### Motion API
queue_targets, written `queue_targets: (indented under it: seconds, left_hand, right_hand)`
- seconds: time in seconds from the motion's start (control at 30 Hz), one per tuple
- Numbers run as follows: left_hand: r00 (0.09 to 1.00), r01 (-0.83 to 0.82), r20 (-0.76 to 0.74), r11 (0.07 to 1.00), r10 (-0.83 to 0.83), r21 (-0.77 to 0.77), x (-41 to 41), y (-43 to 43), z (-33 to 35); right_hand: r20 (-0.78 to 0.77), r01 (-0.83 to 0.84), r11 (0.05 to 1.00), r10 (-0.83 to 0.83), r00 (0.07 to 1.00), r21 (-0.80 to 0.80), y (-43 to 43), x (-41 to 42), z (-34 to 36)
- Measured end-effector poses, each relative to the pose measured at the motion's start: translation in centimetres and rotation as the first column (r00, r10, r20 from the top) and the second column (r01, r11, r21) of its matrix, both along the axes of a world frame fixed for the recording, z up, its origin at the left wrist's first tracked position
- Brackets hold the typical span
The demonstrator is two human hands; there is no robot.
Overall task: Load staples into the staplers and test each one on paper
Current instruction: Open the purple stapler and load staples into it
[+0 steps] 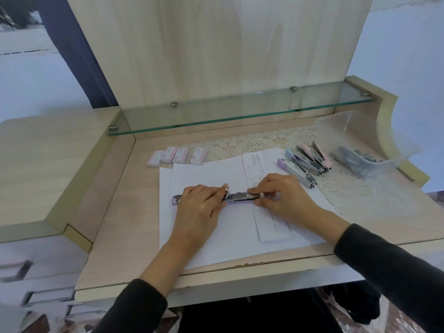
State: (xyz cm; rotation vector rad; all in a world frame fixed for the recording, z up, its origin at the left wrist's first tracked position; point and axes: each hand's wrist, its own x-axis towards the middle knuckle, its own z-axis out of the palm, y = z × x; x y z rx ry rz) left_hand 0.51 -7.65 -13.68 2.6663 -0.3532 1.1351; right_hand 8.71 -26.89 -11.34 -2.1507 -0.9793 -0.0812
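Loading, by the look of it: stapler splayed open flat on the paper, channel up. Left hand curled over its left half, pinning it; right hand pinching the right end. Staples in the channel or not: cannot tell. Next, likely folding shut and pressing on a sheet. Open room toward the near desk edge; boxes behind left, spare staplers behind right, both well apart.

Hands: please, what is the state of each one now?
Left hand: grips the opened stapler.
Right hand: pinches the same stapler.
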Motion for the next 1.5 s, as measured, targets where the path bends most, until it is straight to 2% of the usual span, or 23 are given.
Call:
queue_targets:
  seconds: [0.27,0.47,0.67,0.8,0.9,0.97,1.03,1.1,1.2,1.27,1.37,1.43,1.5]
  left_hand:
    - [0.996,0.020,-0.090,0.993,-0.010,0.114,0.0,0.0,0.3]
    - [0.988,0.033,-0.156,0.987,-0.008,0.160,0.2,-0.1,0.4]
    - [0.994,0.043,-0.106,0.993,-0.031,0.113,0.1,0.1,0.3]
    - [0.989,-0.021,-0.146,0.996,0.033,0.082,-1.1,1.5,0.7]
    - [0.958,-0.144,-0.239,0.986,0.159,0.078,-2.3,4.1,1.2]
    - [0.924,-0.195,-0.339,0.981,0.179,-0.012,-3.0,5.4,1.8]
    - [0.902,-0.221,-0.415,0.952,0.118,-0.210,-3.5,5.8,2.4]
    - [0.910,-0.221,-0.412,0.898,0.049,-0.380,-3.6,5.6,3.0]
    - [0.932,-0.197,-0.361,0.808,-0.020,-0.555,-3.7,4.9,4.0]
    - [0.945,-0.164,-0.321,0.755,-0.064,-0.635,-3.6,3.9,4.6]
    - [0.968,-0.140,-0.243,0.679,-0.058,-0.720,-3.3,1.9,4.9]
    - [0.975,-0.140,-0.218,0.668,-0.034,-0.730,-2.9,0.7,4.7]
    - [0.975,-0.118,-0.216,0.699,-0.055,-0.706,-2.7,-0.5,4.5]
  right_hand:
    - [-0.014,-0.001,0.996,0.002,1.000,0.084,0.1,0.0,-0.9]
    - [-0.007,0.015,0.998,-0.014,1.000,0.061,0.2,-0.2,-0.8]
    - [0.008,0.025,0.998,-0.025,1.000,0.050,0.3,-0.3,-0.7]
    - [0.001,0.028,0.998,-0.028,1.000,0.050,0.2,-0.5,-0.5]
    - [-0.013,0.041,0.999,-0.041,0.999,0.029,0.2,-0.7,-0.2]
    - [-0.030,0.050,0.999,-0.050,0.998,0.013,0.2,-0.7,0.2]
    - [-0.053,0.054,0.998,-0.054,0.997,-0.011,0.4,-0.8,0.7]
    - [-0.082,0.048,0.998,-0.050,0.995,-0.030,0.5,-0.9,1.2]
    - [-0.136,0.050,0.999,-0.050,0.989,-0.003,0.7,-1.1,1.8]
    - [-0.190,0.075,0.997,-0.066,0.980,0.038,0.9,-1.4,2.2]
    - [-0.378,0.116,0.978,-0.042,0.925,0.175,1.2,-1.9,3.1]
    - [-0.494,0.125,0.946,0.041,0.868,0.298,1.5,-2.1,3.5]
    - [-0.550,0.143,0.914,0.099,0.829,0.380,1.8,-2.3,3.8]
